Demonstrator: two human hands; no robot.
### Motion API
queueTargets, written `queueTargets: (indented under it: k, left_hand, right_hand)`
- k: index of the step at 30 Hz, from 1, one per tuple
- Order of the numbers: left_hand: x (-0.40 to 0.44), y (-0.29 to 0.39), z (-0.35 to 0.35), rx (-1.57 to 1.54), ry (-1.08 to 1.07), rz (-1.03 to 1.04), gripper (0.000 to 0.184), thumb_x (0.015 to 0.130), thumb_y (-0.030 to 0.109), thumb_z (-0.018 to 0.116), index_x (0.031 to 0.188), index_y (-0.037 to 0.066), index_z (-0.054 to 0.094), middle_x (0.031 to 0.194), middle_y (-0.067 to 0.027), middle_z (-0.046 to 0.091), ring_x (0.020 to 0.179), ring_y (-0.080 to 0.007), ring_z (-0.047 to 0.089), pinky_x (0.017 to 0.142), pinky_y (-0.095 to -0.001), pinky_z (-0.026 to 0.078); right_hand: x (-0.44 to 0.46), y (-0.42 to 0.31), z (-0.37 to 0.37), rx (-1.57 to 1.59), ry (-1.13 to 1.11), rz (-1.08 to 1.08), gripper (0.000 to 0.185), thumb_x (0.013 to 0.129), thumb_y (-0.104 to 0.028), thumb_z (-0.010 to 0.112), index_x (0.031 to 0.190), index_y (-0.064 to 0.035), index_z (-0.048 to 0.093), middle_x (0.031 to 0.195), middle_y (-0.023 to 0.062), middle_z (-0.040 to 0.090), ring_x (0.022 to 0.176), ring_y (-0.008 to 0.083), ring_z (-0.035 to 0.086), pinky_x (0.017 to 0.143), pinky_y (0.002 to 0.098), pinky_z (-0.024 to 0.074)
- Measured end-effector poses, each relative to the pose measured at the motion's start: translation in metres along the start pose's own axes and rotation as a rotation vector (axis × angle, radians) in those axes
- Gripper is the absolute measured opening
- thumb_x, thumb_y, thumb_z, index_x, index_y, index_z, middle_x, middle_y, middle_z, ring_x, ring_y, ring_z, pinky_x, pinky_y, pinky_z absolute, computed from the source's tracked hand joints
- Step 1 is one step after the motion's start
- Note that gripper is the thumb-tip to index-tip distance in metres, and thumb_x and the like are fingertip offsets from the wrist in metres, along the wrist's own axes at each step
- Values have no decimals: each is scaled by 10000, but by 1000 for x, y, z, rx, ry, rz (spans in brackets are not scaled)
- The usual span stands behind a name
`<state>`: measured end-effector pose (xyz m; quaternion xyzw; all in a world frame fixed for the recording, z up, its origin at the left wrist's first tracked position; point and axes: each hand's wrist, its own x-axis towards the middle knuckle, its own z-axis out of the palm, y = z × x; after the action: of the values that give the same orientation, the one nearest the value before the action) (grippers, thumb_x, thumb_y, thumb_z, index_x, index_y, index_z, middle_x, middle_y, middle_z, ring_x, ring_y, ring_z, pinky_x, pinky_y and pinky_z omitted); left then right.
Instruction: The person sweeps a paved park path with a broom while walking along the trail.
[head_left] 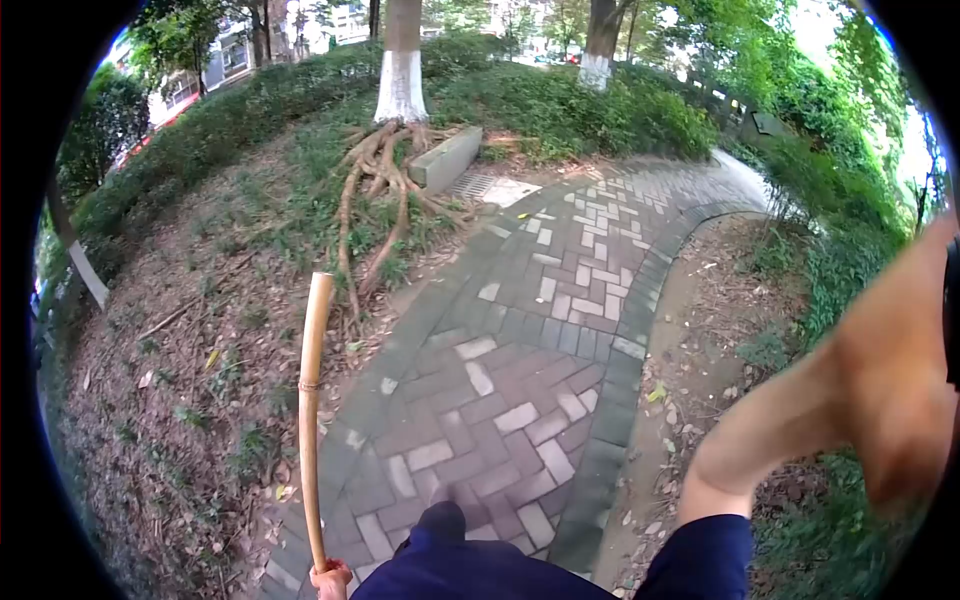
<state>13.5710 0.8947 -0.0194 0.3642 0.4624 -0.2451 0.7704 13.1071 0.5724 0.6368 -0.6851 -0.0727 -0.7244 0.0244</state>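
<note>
A long pale bamboo pole point(309, 420) stands nearly upright at the left of the view, with a darker ring partway along it. Its lower end runs into my left hand point(331, 578), which is closed round it at the bottom edge. My right arm is bent and raised on the right side, coming out of a dark blue sleeve. My right hand point(905, 410) is close to the camera at the right edge, blurred and partly cut off, so its fingers cannot be made out.
A curving brick path point(490, 410) with a grey border runs ahead and bends right. On the left are a tree point(402, 85) with spreading roots, a stone block point(447, 160) and a drain grate point(472, 185). Leaf-strewn soil and bushes point(630, 110) line both sides.
</note>
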Motion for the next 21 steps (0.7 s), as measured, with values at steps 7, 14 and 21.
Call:
queueTargets:
  k: [7,14,21]
  left_hand:
    - [72,-185,153,808,-280,690,206,722,231,528,608,61,555,501,-60,511,482,-224,534,443,-365,450]
    - [30,-321,383,1529,57,1277,232,703,196,549,542,29,568,524,-144,556,486,-301,564,451,-406,458]
    - [-19,-524,577,989,14,382,226,696,208,540,559,30,565,575,-122,579,509,-269,569,493,-381,460]
  right_hand:
    - [-256,349,-109,-708,-257,937,223,771,-170,639,925,-18,585,900,102,645,847,178,615,758,313,469]
    - [-712,196,-275,-1235,-473,1982,82,745,-121,568,706,-49,574,569,90,525,531,173,515,516,321,426]
    - [-702,105,-306,-1231,1433,2689,135,742,-198,590,772,-67,603,657,73,579,532,220,549,507,388,451]
